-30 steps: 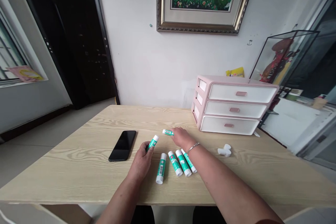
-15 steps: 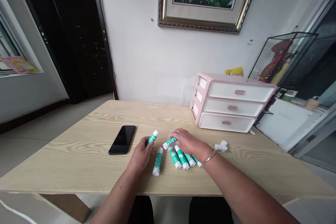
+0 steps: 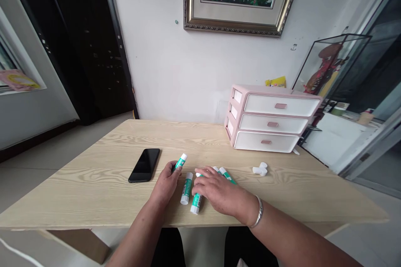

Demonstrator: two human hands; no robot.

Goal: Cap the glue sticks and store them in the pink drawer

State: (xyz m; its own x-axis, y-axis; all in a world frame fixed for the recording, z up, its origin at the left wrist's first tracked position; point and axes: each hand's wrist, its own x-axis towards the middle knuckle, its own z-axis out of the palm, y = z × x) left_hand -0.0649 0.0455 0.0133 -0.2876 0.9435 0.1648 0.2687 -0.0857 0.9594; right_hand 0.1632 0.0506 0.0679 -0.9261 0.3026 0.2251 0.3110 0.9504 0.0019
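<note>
Our right hand [image 3: 221,194] has drawn the far glue stick back and now lies flat, unclenched, over the gathered sticks [image 3: 196,202] at the desk [image 3: 94,183] front. Our left hand [image 3: 166,183] grips 1 glue stick [image 3: 179,162], long axis tilted, white cap pointing up-right, away from us.

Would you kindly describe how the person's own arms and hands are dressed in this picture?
Both forearms are bare, with no sleeves showing up to the picture's lower edge. The right hand has a thin silver bangle round its wrist. The left hand shows no jewellery, watch or glove. No rings can be made out on either hand.
</note>
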